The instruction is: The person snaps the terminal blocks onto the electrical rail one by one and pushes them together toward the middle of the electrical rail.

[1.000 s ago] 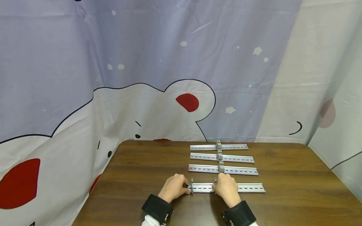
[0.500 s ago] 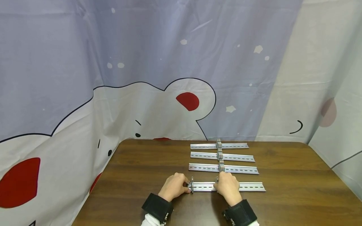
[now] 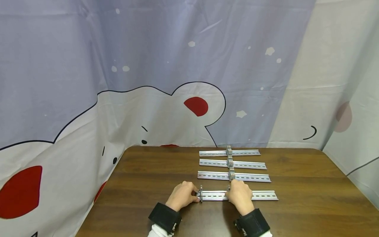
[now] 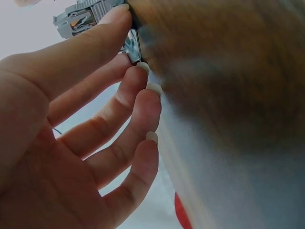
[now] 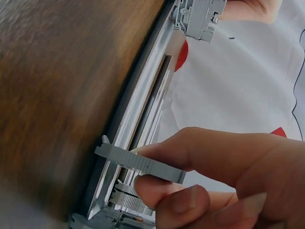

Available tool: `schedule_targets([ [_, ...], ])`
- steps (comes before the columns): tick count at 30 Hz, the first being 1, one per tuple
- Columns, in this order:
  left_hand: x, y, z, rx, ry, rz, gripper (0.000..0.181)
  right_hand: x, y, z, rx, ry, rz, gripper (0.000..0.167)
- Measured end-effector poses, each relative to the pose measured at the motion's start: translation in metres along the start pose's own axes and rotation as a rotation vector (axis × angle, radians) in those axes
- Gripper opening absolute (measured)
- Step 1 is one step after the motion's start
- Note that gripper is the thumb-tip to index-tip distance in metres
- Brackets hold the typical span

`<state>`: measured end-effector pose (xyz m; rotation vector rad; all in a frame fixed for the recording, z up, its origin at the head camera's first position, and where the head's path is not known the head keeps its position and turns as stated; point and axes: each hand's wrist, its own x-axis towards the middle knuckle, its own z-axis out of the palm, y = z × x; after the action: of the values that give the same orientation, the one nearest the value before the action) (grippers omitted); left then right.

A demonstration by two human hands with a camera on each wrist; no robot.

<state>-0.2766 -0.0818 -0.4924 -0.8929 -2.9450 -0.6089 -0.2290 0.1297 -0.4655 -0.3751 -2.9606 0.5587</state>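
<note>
A slotted metal DIN rail (image 3: pixel 265 195) lies nearest on the table. My left hand (image 3: pixel 183 195) pinches its left end between thumb and index finger, beside a grey terminal block (image 3: pixel 201 194) standing on the rail. In the left wrist view, the other fingers of the left hand (image 4: pixel 109 119) are loosely bent. My right hand (image 3: pixel 240 195) is over the rail's middle. Seen from the right wrist, it pinches a thin grey terminal block (image 5: pixel 143 162) between thumb and index finger, its lower end at the rail. More grey blocks (image 5: pixel 95 220) show at that view's bottom edge, partly cut off.
Behind the near rail lie three more DIN rails, the closest rail (image 3: pixel 254 178), a middle rail (image 3: pixel 251 165) and a far rail (image 3: pixel 247 152). Each carries a grey cluster of blocks (image 3: pixel 232 174) near its middle. A printed curtain (image 3: pixel 160 115) hangs behind the wooden table (image 3: pixel 142 177).
My right hand has shifted slightly right along the near rail, with the terminal block it pinches. The left hand stays at the rail's left end.
</note>
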Motion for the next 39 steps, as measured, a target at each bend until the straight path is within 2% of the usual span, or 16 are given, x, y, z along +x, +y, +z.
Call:
schedule_targets([
  [13, -0.0005, -0.0005, 0.0002, 0.001, -0.005, -0.007, 0.029, 0.0020, 0.0023, -0.0027, -0.011, -0.030, 0.037, 0.016],
  [28, -0.0014, -0.0004, -0.0002, -0.012, -0.009, -0.003, 0.029, 0.0017, 0.0068, -0.0050, -0.036, 0.010, 0.058, 0.012],
  [39, -0.0014, -0.0008, -0.0007, -0.026, -0.009, -0.009, 0.030, 0.0022, 0.0096, -0.0096, -0.039, 0.020, 0.067, 0.019],
])
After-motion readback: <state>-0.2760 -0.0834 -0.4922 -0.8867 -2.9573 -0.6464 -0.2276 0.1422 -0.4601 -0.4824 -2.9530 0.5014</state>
